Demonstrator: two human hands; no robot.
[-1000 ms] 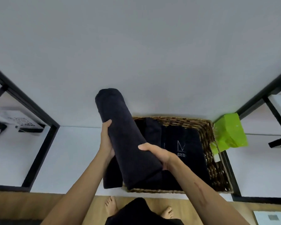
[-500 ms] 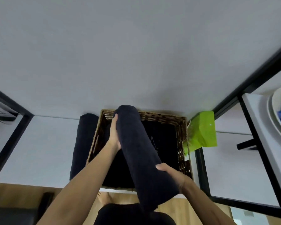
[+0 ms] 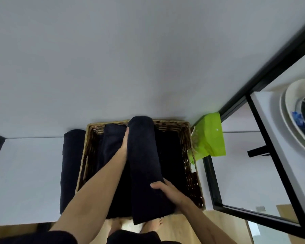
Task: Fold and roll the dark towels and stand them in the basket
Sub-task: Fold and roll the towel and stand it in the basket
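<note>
both hands (left hand [image 3: 124, 144], right hand [image 3: 167, 191]) hold rolled towel [image 3: 144, 166] over basket [image 3: 187, 138].

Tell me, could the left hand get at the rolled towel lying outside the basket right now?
Probably not yet: the left hand presses against the held towel roll inside the basket, whose wicker wall stands between it and the outside roll.

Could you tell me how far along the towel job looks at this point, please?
Done: one rolled towel already sits in the basket. In hand: the left hand and right hand hold a second roll over the basket, not yet settled. Left: another dark towel lies outside, beside the basket's left wall.
</note>
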